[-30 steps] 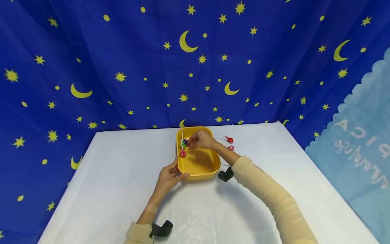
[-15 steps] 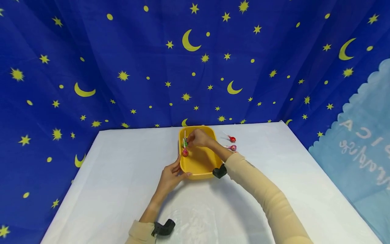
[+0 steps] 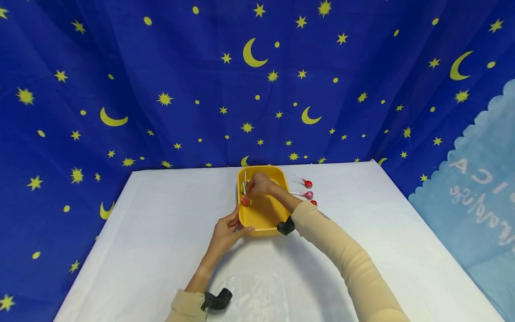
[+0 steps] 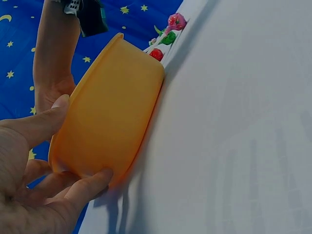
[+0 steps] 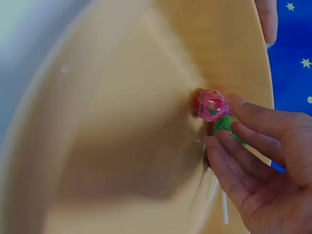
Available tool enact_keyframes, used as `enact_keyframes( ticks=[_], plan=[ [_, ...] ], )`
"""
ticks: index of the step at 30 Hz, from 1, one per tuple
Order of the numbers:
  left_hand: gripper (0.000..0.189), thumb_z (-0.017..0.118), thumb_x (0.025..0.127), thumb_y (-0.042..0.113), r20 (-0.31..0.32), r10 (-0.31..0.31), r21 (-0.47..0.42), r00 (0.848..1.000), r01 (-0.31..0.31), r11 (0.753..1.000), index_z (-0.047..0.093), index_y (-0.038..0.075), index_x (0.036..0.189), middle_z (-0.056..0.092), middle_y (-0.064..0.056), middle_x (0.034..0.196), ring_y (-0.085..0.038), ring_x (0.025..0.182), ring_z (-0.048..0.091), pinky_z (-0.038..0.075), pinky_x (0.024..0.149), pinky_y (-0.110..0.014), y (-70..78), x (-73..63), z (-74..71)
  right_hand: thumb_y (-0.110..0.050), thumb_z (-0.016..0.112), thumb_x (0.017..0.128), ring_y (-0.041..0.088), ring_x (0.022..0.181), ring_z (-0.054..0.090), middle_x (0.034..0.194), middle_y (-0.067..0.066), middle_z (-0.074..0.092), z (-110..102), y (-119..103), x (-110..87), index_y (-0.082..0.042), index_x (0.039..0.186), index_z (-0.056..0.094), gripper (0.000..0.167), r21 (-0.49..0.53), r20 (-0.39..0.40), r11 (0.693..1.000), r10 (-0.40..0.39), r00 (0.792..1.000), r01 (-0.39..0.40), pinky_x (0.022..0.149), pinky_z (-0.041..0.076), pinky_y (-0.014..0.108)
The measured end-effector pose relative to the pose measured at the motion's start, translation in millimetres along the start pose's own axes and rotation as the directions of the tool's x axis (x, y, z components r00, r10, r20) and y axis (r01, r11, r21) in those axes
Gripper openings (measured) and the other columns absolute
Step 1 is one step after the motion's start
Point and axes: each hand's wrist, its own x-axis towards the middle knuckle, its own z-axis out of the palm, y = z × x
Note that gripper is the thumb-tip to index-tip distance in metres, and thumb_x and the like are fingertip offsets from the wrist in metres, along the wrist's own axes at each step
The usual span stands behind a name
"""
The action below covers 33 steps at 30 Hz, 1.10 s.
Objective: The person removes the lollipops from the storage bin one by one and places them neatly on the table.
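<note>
A yellow plastic tray stands on the white table. My left hand grips its near left corner, thumb at the rim and fingers against the outer wall, as the left wrist view shows. Inside, my right hand reaches to the left wall, where lollipops lie. In the right wrist view, thumb and fingertips sit around a green lollipop, close beside a pink-red lollipop. White sticks run below the fingers. I cannot tell whether the fingers pinch a lollipop, since they cover part of them.
Right of the tray lie a red lollipop, a pink lollipop and another red lollipop, partly behind the right arm. A blue curtain with moons and stars hangs behind the table. Black wrist mounts sit on both arms.
The right hand has shifted slightly toward the near end of the tray, closer to the pink-red lollipop. A purple lollipop seen at its fingertips is now hidden. The left hand keeps its grip.
</note>
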Motion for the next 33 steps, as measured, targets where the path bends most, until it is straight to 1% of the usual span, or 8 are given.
enact_keyframes(
  ticks=[4, 9, 18, 24, 26, 30, 31, 33],
  plan=[
    [0.078, 0.076, 0.085, 0.009, 0.003, -0.003, 0.000, 1.000, 0.003, 1.000, 0.031, 0.001, 0.150, 0.048, -0.024, 0.142, -0.036, 0.129, 0.050, 0.046, 0.103, -0.044, -0.1, 0.2, 0.1, -0.011, 0.083, 0.077, 0.011, 0.066, 0.052, 0.073, 0.002, 0.070, 5.3, 0.1, 0.6, -0.001, 0.083, 0.077, 0.012, 0.006, 0.028, 1.000, 0.014, 0.999, -0.014, 0.056, 0.044, 0.014],
    [0.078, 0.076, 0.085, 0.009, -0.002, 0.002, -0.005, 1.000, -0.002, 1.000, 0.032, 0.001, 0.149, 0.049, -0.025, 0.141, -0.036, 0.128, 0.051, 0.046, 0.103, -0.044, 0.8, -0.4, 0.4, -0.014, 0.084, 0.076, 0.010, 0.064, 0.049, 0.065, -0.001, 0.063, 10.3, -0.5, 1.2, 0.000, 0.079, 0.077, 0.015, -0.042, 0.038, 0.999, 0.008, 0.999, -0.006, 0.053, 0.038, 0.013],
    [0.077, 0.075, 0.086, 0.009, -0.003, 0.011, -0.003, 1.000, -0.011, 1.000, 0.032, 0.001, 0.149, 0.050, -0.025, 0.140, -0.036, 0.127, 0.052, 0.047, 0.102, -0.044, -1.5, -0.3, 0.7, -0.013, 0.087, 0.072, 0.010, 0.068, 0.051, 0.071, 0.002, 0.069, 15.2, -4.3, -1.5, -0.001, 0.080, 0.077, 0.017, -0.044, 0.046, 0.998, 0.054, 0.998, -0.052, 0.058, 0.040, 0.012],
    [0.078, 0.076, 0.085, 0.009, 0.001, 0.014, -0.002, 1.000, -0.014, 1.000, 0.033, 0.002, 0.149, 0.049, -0.024, 0.140, -0.036, 0.127, 0.052, 0.048, 0.101, -0.045, -0.8, -0.3, 0.9, -0.015, 0.087, 0.072, 0.010, 0.066, 0.050, 0.065, -0.003, 0.063, 10.2, -3.0, -1.9, -0.003, 0.077, 0.075, 0.017, -0.072, 0.055, 0.997, 0.025, 0.998, -0.021, 0.056, 0.039, 0.013],
    [0.079, 0.077, 0.084, 0.010, -0.003, 0.007, 0.002, 1.000, -0.007, 1.000, 0.033, 0.003, 0.149, 0.049, -0.022, 0.141, -0.035, 0.127, 0.053, 0.048, 0.101, -0.045, -0.1, -0.2, 0.9, -0.014, 0.087, 0.072, 0.009, 0.065, 0.049, 0.064, -0.005, 0.061, 8.0, -2.1, -1.4, -0.004, 0.076, 0.075, 0.017, -0.083, 0.052, 0.997, 0.015, 0.999, -0.011, 0.056, 0.039, 0.013],
    [0.078, 0.077, 0.084, 0.011, -0.010, 0.001, 0.007, 1.000, -0.001, 1.000, 0.034, 0.004, 0.149, 0.048, -0.019, 0.144, -0.034, 0.127, 0.053, 0.049, 0.101, -0.044, 1.1, -0.3, 0.9, -0.015, 0.088, 0.070, 0.008, 0.066, 0.049, 0.064, -0.008, 0.061, 3.4, 0.0, -0.9, -0.006, 0.074, 0.074, 0.016, -0.100, 0.037, 0.995, 0.019, 0.999, -0.015, 0.058, 0.039, 0.014],
    [0.078, 0.077, 0.084, 0.011, -0.014, -0.008, 0.000, 1.000, 0.008, 1.000, 0.034, 0.005, 0.149, 0.047, -0.018, 0.144, -0.034, 0.127, 0.053, 0.049, 0.101, -0.043, 1.5, -0.3, 0.9, -0.015, 0.087, 0.070, 0.009, 0.067, 0.049, 0.065, -0.007, 0.061, 2.3, 0.7, -1.0, -0.006, 0.074, 0.074, 0.016, -0.106, 0.037, 0.994, 0.019, 0.999, -0.015, 0.058, 0.039, 0.014],
    [0.078, 0.077, 0.084, 0.011, -0.012, -0.003, 0.000, 1.000, 0.003, 1.000, 0.034, 0.004, 0.149, 0.046, -0.018, 0.145, -0.034, 0.127, 0.053, 0.049, 0.100, -0.043, 1.4, -0.5, 0.8, -0.016, 0.087, 0.071, 0.010, 0.067, 0.050, 0.066, -0.006, 0.062, 0.2, 2.6, -1.3, -0.006, 0.076, 0.074, 0.016, -0.108, 0.039, 0.994, 0.018, 0.999, -0.014, 0.059, 0.040, 0.015]
  ],
)
